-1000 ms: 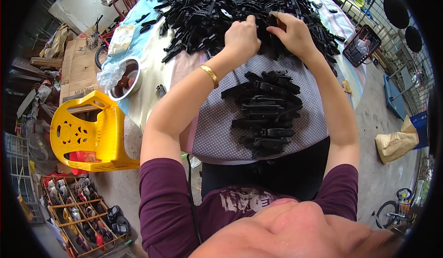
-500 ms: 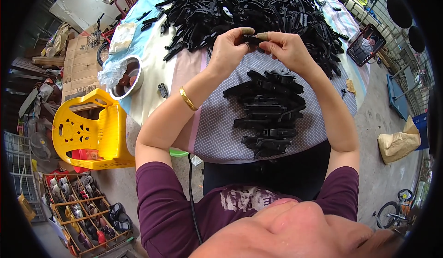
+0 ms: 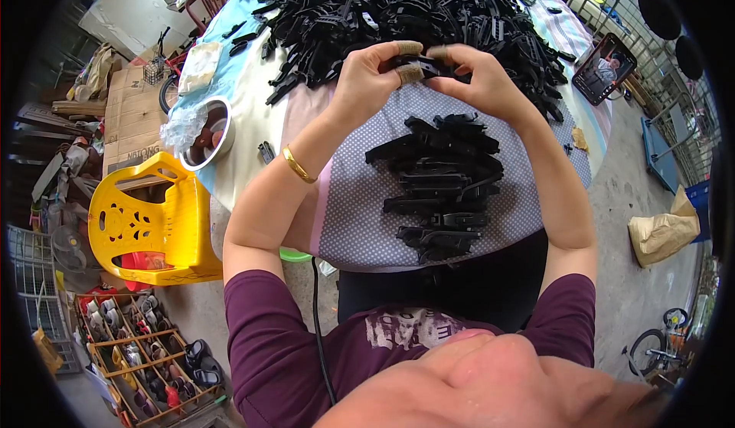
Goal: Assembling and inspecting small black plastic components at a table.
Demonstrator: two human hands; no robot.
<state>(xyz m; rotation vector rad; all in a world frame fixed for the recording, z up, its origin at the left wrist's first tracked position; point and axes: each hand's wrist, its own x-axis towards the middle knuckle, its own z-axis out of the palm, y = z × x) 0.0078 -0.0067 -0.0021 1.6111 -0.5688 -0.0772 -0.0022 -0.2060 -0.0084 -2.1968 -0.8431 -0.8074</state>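
Note:
Between my two hands, over the near edge of a large heap, is a slim black plastic part. My left hand grips its left end, with tan covers on the thumb and a finger. My right hand pinches its right end between thumb and fingers, one of which also wears a tan cover. Beyond them spreads the heap of similar black parts. Nearer to me, several black parts lie stacked in a rough column on the dotted cloth.
A white bowl with a plastic bag stands at the table's left, beside a yellow chair. One loose black part lies near the bowl. A phone is propped at the right edge. A shoe rack is at lower left.
My fingers have shifted their hold on the black part; my left thumb now shows its cover, and the right hand has opened wider around its end. The stacked parts look the same.

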